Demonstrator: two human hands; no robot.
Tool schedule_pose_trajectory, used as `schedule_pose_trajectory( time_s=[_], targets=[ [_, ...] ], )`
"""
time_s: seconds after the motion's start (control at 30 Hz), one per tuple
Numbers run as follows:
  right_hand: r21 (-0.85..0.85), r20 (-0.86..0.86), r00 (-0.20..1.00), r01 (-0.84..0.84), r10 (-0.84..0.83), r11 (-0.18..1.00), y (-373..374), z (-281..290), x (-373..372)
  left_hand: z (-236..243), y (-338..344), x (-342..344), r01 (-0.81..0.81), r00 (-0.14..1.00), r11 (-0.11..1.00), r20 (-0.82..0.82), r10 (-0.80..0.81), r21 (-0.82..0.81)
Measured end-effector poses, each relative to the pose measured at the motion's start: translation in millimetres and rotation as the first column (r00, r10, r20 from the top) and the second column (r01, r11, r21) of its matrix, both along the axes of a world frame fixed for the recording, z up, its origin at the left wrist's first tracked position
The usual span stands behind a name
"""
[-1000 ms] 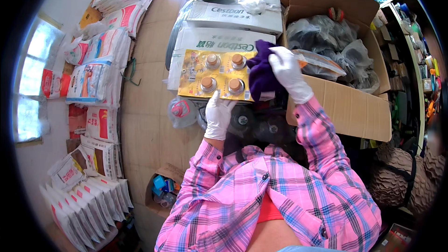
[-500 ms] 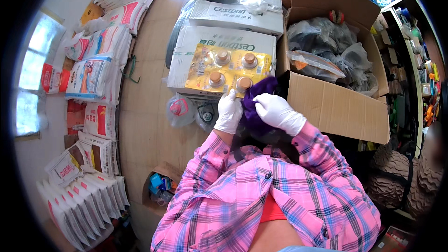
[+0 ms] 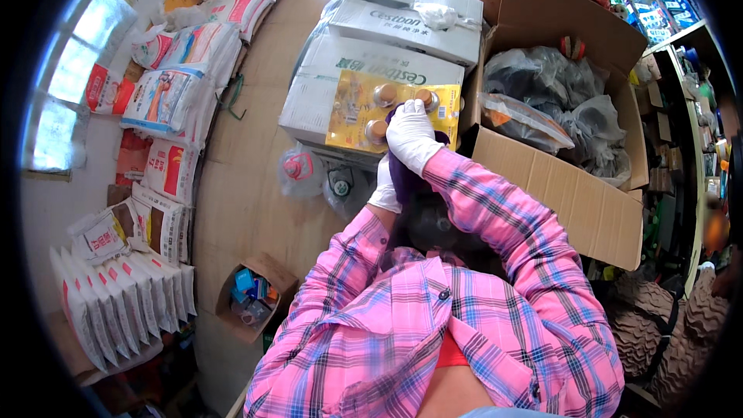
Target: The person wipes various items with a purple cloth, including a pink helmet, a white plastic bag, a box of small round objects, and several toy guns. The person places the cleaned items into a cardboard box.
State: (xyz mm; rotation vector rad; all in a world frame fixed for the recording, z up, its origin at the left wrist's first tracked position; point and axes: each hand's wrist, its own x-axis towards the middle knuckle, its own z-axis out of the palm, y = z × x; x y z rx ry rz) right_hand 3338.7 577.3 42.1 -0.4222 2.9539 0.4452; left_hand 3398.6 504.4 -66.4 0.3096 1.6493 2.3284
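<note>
My right hand [image 3: 412, 135], in a white glove, reaches across the near edge of a yellow sheet [image 3: 348, 112] with its fingers closed on a purple cloth [image 3: 404, 180]. The cloth bunches up beside the fingertips and hangs down below the wrist. Cork-topped glass jars stand on the sheet: one at the back [image 3: 385, 95], another at the back right [image 3: 426, 99] and one at the near left [image 3: 377, 131]. My right hand covers the spot to the right of the near-left jar. My left hand [image 3: 385, 187], also gloved, is just below, against the cloth; its fingers are mostly hidden.
The sheet lies on a white carton [image 3: 309, 85], with another carton [image 3: 395, 27] behind it. At right, an open cardboard box [image 3: 553, 193] holds plastic-wrapped goods. Clear plastic bottles [image 3: 302, 170] stand at the carton's near side. Stacked sacks [image 3: 162, 101] line the left wall.
My right hand has moved left and forward with the purple cloth, now over the near-right jar. My left hand has dropped slightly nearer to me, partly behind my right hand. The view has shifted.
</note>
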Motion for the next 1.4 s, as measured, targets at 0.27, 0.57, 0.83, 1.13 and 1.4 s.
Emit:
schedule_pose_trajectory(
  time_s=[0.27,0.57,0.83,1.13,1.4],
  targets=[
    [-0.032,-0.029,0.942,0.333,-0.334,0.942,19,-11,-90,44,20,-1,-0.364,0.739,0.846,0.674,0.008,0.389],
    [-0.112,0.043,0.991,0.132,-0.128,0.985,-15,21,-6,21,10,-6,-0.250,0.798,0.813,0.588,-0.136,0.527],
    [-0.798,0.071,0.934,0.263,-0.349,0.542,43,92,-12,80,-37,-44,0.080,0.662,0.687,0.477,-0.578,0.722],
    [-0.344,-0.232,0.871,0.343,-0.433,0.874,17,2,-62,103,-129,-71,-0.104,0.781,0.722,-0.506,-0.366,-0.684],
    [-0.573,-0.055,0.880,0.359,-0.472,0.737,50,-15,-78,69,-111,-112,-0.242,0.668,0.483,-0.506,-0.546,-0.841]
  ],
)
